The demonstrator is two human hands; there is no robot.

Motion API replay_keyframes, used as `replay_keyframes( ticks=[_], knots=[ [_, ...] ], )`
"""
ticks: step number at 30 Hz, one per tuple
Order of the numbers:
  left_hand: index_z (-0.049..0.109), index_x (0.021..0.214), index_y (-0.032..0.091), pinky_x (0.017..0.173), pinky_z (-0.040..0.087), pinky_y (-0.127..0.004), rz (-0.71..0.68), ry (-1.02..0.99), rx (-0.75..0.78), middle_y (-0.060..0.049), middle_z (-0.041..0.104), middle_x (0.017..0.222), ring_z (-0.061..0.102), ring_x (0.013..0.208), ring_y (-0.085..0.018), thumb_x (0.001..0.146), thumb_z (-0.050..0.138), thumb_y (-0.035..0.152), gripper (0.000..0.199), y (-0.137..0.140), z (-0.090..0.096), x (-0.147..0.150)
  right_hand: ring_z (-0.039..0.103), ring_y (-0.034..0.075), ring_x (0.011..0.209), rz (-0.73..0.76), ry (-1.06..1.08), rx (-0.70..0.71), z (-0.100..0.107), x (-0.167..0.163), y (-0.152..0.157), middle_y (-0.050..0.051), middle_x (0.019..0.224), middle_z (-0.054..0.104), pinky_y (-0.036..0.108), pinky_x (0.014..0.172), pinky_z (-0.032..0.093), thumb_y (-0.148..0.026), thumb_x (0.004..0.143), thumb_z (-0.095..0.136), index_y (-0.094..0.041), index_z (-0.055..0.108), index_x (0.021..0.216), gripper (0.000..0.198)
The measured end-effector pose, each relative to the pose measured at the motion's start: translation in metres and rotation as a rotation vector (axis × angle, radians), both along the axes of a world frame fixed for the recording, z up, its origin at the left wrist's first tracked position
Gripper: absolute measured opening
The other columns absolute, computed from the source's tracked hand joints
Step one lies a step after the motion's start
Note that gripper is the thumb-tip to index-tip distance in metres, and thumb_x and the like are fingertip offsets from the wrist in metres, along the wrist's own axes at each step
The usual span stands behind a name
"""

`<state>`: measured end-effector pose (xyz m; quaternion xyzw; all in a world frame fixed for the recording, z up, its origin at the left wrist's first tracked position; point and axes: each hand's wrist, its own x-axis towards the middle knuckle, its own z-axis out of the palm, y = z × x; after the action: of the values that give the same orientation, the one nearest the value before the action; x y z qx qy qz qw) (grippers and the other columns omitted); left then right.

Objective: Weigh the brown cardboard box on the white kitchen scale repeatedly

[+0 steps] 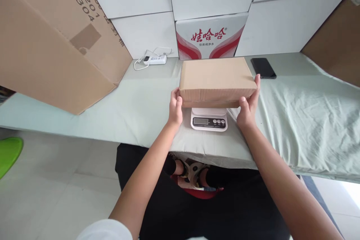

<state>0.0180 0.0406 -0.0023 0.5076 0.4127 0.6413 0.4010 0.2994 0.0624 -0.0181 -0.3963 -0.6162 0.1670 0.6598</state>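
A closed brown cardboard box (pixel 216 75) is gripped at both ends in front of me. My left hand (pixel 176 108) holds its left end, with the thumb at the near corner. On the right end, my right hand (pixel 249 105) has its fingers along the side and the thumb at the near face. Below the box is a white digital kitchen scale (pixel 209 120) with a blank-looking display and several buttons. The box hides most of the weighing plate, and I cannot tell whether the two touch.
A black phone (pixel 263 68) lies to the right behind the box. At the left back is a white device with a cable (pixel 155 59). Large cartons (pixel 64 45) flank the cloth-covered table (pixel 140 108). A red-and-white printed carton (pixel 210 37) and white boxes (pixel 143 32) line the back.
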Motion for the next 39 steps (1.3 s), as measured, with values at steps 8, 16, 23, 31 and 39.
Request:
replay_keyframes(
  ticks=[8, 16, 23, 31, 39],
  knots=[
    [0.062, 0.137, 0.031, 0.133, 0.049, -0.052, -0.026, 0.018, 0.012, -0.012, 0.066, 0.164, 0.06, 0.159, -0.034, 0.097, 0.053, 0.089, 0.071, -0.003, 0.003, 0.001, 0.028, 0.041, 0.179, -0.001, 0.027, -0.001, 0.013, -0.008, -0.011, 0.008, 0.182, 0.044, 0.073, 0.145, 0.028, -0.084, 0.093, 0.063, -0.037, 0.041, 0.175, 0.096],
    [0.065, 0.127, 0.031, 0.127, 0.053, -0.051, -0.023, 0.008, 0.073, -0.011, 0.071, 0.153, 0.063, 0.152, -0.035, 0.094, 0.055, 0.091, 0.07, 0.01, 0.02, -0.001, 0.033, 0.037, 0.177, 0.128, 0.019, 0.116, 0.025, 0.006, 0.01, 0.0, 0.183, 0.043, 0.067, 0.149, 0.015, -0.07, 0.098, 0.065, -0.043, 0.045, 0.174, 0.084],
    [0.067, 0.127, 0.027, 0.128, 0.053, -0.051, -0.086, -0.029, 0.02, -0.011, 0.075, 0.14, 0.065, 0.15, -0.034, 0.091, 0.055, 0.096, 0.08, 0.079, 0.026, -0.003, 0.03, 0.04, 0.178, 0.116, -0.014, 0.114, 0.035, 0.025, 0.093, 0.006, 0.181, 0.045, 0.064, 0.148, 0.018, -0.095, 0.076, 0.068, -0.035, 0.046, 0.169, 0.112],
    [0.061, 0.143, 0.032, 0.132, 0.049, -0.048, -0.085, 0.018, 0.008, -0.01, 0.066, 0.161, 0.058, 0.159, -0.034, 0.088, 0.054, 0.099, 0.087, 0.099, 0.002, 0.001, 0.038, 0.036, 0.174, 0.188, 0.067, 0.086, -0.012, 0.019, 0.124, 0.006, 0.182, 0.046, 0.062, 0.146, 0.023, -0.091, 0.071, 0.069, -0.039, 0.034, 0.169, 0.116],
    [0.063, 0.14, 0.033, 0.133, 0.048, -0.047, -0.091, 0.023, 0.069, -0.007, 0.066, 0.154, 0.057, 0.158, -0.031, 0.093, 0.047, 0.098, 0.082, 0.11, -0.003, -0.004, 0.052, 0.041, 0.161, 0.212, 0.071, 0.142, -0.011, 0.021, 0.136, 0.007, 0.169, 0.056, 0.066, 0.137, 0.037, -0.099, 0.063, 0.067, -0.042, 0.034, 0.166, 0.122]
  ],
)
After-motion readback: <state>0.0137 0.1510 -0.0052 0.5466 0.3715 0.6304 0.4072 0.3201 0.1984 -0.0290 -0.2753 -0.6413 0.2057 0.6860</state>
